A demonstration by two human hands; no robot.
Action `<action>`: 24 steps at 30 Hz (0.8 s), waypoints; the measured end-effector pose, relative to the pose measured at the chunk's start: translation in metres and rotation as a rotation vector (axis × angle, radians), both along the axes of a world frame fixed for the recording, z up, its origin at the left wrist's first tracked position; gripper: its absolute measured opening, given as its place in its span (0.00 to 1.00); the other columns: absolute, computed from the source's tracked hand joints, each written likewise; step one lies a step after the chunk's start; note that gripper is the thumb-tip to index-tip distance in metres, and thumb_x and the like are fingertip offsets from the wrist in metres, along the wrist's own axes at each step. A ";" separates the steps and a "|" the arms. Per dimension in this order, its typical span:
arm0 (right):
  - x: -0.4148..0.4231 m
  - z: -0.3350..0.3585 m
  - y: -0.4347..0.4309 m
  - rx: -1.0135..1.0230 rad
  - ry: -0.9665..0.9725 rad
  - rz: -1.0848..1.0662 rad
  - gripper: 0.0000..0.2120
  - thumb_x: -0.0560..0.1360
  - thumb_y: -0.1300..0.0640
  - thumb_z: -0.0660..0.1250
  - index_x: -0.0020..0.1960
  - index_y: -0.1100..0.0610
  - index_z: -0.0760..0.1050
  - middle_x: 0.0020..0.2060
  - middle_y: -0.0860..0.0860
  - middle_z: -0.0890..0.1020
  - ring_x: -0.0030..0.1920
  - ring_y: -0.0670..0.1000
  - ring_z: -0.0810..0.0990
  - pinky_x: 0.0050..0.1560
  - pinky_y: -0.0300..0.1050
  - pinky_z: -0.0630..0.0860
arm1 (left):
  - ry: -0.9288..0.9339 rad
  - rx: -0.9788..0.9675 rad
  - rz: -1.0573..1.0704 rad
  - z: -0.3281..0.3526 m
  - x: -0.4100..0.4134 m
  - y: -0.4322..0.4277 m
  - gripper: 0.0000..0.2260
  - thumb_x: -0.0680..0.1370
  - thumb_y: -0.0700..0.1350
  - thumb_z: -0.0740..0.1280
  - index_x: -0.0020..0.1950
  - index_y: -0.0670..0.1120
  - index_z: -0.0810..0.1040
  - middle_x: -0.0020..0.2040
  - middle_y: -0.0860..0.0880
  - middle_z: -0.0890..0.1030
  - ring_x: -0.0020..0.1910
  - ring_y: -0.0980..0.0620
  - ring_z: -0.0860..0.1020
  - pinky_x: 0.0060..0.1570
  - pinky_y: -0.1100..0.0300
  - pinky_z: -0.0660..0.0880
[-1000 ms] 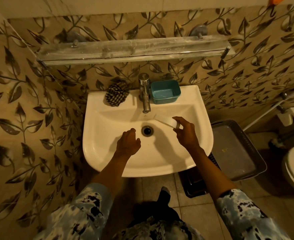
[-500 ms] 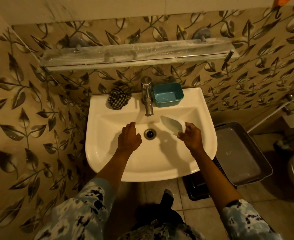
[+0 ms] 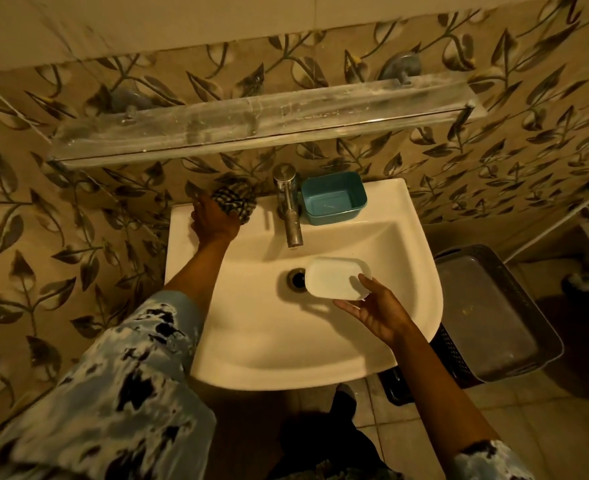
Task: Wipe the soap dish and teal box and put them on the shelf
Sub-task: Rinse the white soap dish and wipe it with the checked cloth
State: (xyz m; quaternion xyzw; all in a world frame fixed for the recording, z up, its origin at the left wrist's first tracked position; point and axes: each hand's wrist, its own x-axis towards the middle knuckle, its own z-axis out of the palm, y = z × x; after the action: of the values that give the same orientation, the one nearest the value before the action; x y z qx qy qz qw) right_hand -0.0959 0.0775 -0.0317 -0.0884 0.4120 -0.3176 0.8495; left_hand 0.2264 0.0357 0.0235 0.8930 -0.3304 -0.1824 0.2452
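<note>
a leaf-patterned tiled wall fills the left and far side. a clear shelf (image 3: 251, 123), smeared and bare, runs along it above a white sink (image 3: 182, 244). on the sink's far left ledge the left hand (image 3: 213, 221) lies on a dark checked cloth (image 3: 235, 202), its fingers curled onto the cloth's near edge. right of the cloth, at the middle of the far ledge, stands a metal tap (image 3: 289, 209). just beside the tap on its right the teal box (image 3: 334, 199) sits open side up on the ledge. nearer, over the bowl and just right of the drain (image 3: 298, 278), the white soap dish (image 3: 336, 282) is held by the right hand (image 3: 376, 311), palm up, thumb pinching its top edge and fingers beneath. on the floor to the right of the sink stands a grey basket (image 3: 493, 313).
</note>
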 end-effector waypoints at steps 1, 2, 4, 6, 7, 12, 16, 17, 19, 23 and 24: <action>0.000 0.000 -0.001 0.010 -0.019 0.014 0.15 0.74 0.61 0.67 0.59 0.57 0.72 0.60 0.59 0.75 0.61 0.64 0.77 0.48 0.61 0.81 | 0.022 0.000 0.009 -0.003 0.003 -0.004 0.35 0.74 0.46 0.69 0.75 0.41 0.55 0.73 0.38 0.63 0.72 0.37 0.62 0.71 0.43 0.60; -0.002 0.000 -0.002 0.018 -0.033 0.027 0.15 0.73 0.61 0.67 0.59 0.57 0.71 0.59 0.60 0.75 0.59 0.64 0.78 0.48 0.61 0.81 | 0.041 -0.009 0.024 -0.004 0.006 -0.008 0.34 0.74 0.47 0.70 0.75 0.42 0.58 0.72 0.38 0.65 0.71 0.37 0.64 0.70 0.44 0.62; -0.004 0.002 -0.004 0.027 -0.041 0.048 0.17 0.71 0.61 0.67 0.59 0.58 0.72 0.57 0.61 0.76 0.57 0.64 0.79 0.47 0.61 0.81 | 0.066 -0.033 0.047 -0.006 0.010 -0.014 0.31 0.73 0.48 0.70 0.72 0.41 0.63 0.70 0.38 0.70 0.69 0.38 0.68 0.68 0.47 0.66; -0.008 0.001 -0.006 0.032 -0.049 0.054 0.17 0.70 0.61 0.67 0.58 0.59 0.72 0.55 0.61 0.78 0.54 0.63 0.82 0.46 0.60 0.82 | 0.070 -0.028 0.055 -0.008 0.013 -0.020 0.30 0.73 0.50 0.70 0.71 0.39 0.65 0.69 0.37 0.70 0.68 0.37 0.68 0.66 0.48 0.67; -0.010 0.001 -0.007 0.035 -0.055 0.055 0.17 0.70 0.61 0.67 0.58 0.59 0.72 0.54 0.61 0.78 0.52 0.63 0.82 0.45 0.59 0.82 | 0.071 -0.008 0.065 -0.008 0.015 -0.023 0.31 0.74 0.52 0.69 0.71 0.39 0.65 0.69 0.37 0.70 0.69 0.37 0.67 0.66 0.48 0.66; -0.015 -0.002 -0.013 0.025 -0.073 0.056 0.18 0.69 0.60 0.67 0.59 0.59 0.72 0.55 0.60 0.78 0.52 0.63 0.82 0.43 0.57 0.81 | 0.052 0.125 0.079 -0.012 0.019 -0.034 0.33 0.73 0.56 0.70 0.71 0.38 0.65 0.70 0.38 0.68 0.69 0.38 0.66 0.67 0.47 0.65; -0.017 -0.005 -0.021 -0.008 -0.148 0.041 0.17 0.71 0.51 0.68 0.59 0.55 0.75 0.56 0.60 0.80 0.56 0.63 0.81 0.47 0.60 0.81 | 0.054 0.091 0.060 -0.013 0.015 -0.031 0.30 0.74 0.48 0.70 0.71 0.38 0.64 0.71 0.37 0.68 0.70 0.37 0.65 0.69 0.48 0.64; -0.018 -0.005 -0.023 -0.018 -0.181 0.045 0.19 0.72 0.47 0.67 0.60 0.54 0.75 0.57 0.60 0.81 0.58 0.63 0.80 0.48 0.61 0.80 | 0.109 0.051 0.088 -0.013 0.015 -0.028 0.29 0.74 0.47 0.70 0.71 0.38 0.64 0.71 0.38 0.68 0.70 0.38 0.66 0.69 0.49 0.65; -0.018 -0.006 -0.026 -0.016 -0.238 0.057 0.25 0.73 0.39 0.63 0.64 0.52 0.74 0.61 0.59 0.79 0.61 0.63 0.78 0.51 0.62 0.79 | 0.376 -0.062 0.184 -0.009 0.013 -0.019 0.25 0.76 0.44 0.68 0.70 0.38 0.67 0.69 0.39 0.71 0.67 0.40 0.71 0.67 0.48 0.69; -0.014 -0.006 -0.029 0.001 -0.259 0.056 0.25 0.74 0.39 0.60 0.64 0.53 0.74 0.63 0.59 0.77 0.62 0.63 0.77 0.53 0.63 0.79 | 0.926 -0.215 0.299 0.008 -0.009 0.019 0.16 0.77 0.35 0.62 0.65 0.39 0.73 0.60 0.42 0.78 0.57 0.44 0.77 0.55 0.49 0.75; -0.011 -0.005 -0.030 -0.005 -0.256 0.049 0.23 0.74 0.42 0.61 0.63 0.54 0.74 0.63 0.59 0.77 0.62 0.63 0.77 0.54 0.63 0.78 | 0.961 -0.237 0.303 0.013 -0.017 0.031 0.16 0.77 0.34 0.61 0.64 0.40 0.73 0.58 0.42 0.78 0.55 0.44 0.77 0.52 0.51 0.75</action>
State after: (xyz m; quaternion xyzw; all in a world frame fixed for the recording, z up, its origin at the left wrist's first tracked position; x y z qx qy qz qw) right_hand -0.1072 0.0477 -0.0369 -0.0593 0.2969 -0.3064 0.9025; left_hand 0.2090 0.0665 0.0360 0.7124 -0.0660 -0.4956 0.4925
